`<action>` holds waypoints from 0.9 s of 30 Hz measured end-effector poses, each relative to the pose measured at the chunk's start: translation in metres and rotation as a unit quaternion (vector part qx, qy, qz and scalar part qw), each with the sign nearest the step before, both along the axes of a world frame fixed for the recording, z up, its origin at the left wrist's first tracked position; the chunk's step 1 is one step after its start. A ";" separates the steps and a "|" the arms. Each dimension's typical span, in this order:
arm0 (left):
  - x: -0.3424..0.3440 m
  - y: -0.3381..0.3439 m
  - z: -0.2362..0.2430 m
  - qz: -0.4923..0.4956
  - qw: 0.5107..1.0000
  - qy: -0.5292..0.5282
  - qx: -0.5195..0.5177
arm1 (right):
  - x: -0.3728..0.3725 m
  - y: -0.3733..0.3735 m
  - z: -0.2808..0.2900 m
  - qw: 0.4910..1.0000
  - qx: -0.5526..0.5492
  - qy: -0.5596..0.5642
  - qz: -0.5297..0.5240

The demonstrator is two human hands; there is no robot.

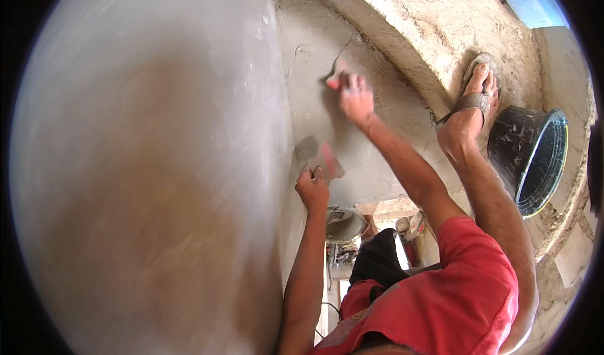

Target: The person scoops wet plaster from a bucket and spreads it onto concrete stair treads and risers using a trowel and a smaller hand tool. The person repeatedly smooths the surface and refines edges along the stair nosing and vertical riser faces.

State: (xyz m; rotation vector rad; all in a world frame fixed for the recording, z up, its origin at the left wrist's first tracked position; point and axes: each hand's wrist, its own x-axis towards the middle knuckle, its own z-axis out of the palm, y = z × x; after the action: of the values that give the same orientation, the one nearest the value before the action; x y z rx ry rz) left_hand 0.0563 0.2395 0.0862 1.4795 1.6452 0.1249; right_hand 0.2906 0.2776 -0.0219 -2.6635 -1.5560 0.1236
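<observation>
Over the grey plaster (371,174), beside the smooth wall (182,135), I see the left hand (313,190) with its fingers clamped on a scraper (331,161). Farther up my feed, the right hand (357,102) has its fingers closed on a second scraper (337,74); I cannot tell whether its blade touches. A black bucket (513,138) sits near the sandalled foot (473,106).

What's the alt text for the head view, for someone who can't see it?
A person in a red shirt holds a flat scraper in the left hand and a second scraper in the right hand, at grey plaster. A sandalled foot is beside a black bucket.
</observation>
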 end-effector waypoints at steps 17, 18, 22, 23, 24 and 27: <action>0.005 0.010 -0.012 0.040 0.999 0.010 -0.025 | -0.019 0.017 0.023 0.987 -0.055 0.065 0.138; 0.004 0.011 -0.012 0.043 0.999 -0.006 -0.016 | -0.031 0.016 0.030 0.975 -0.093 0.106 0.169; -0.005 0.002 -0.014 0.055 0.998 -0.001 -0.014 | 0.004 0.073 0.031 0.986 0.127 0.022 0.109; -0.005 0.000 -0.016 0.052 0.999 0.002 -0.011 | 0.021 0.094 0.022 0.991 0.087 0.039 0.098; -0.005 0.000 -0.018 0.045 0.999 -0.002 -0.011 | 0.037 0.110 0.011 0.989 0.122 0.014 0.086; -0.003 -0.001 -0.021 0.042 0.999 -0.004 -0.020 | 0.034 0.108 -0.023 0.983 0.049 0.006 0.175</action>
State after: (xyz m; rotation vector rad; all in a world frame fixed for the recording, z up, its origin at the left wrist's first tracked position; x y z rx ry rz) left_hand 0.0529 0.2382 0.0656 1.3786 1.6954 0.1435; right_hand 0.3241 0.3861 -0.0453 -2.2877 -1.9563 0.0750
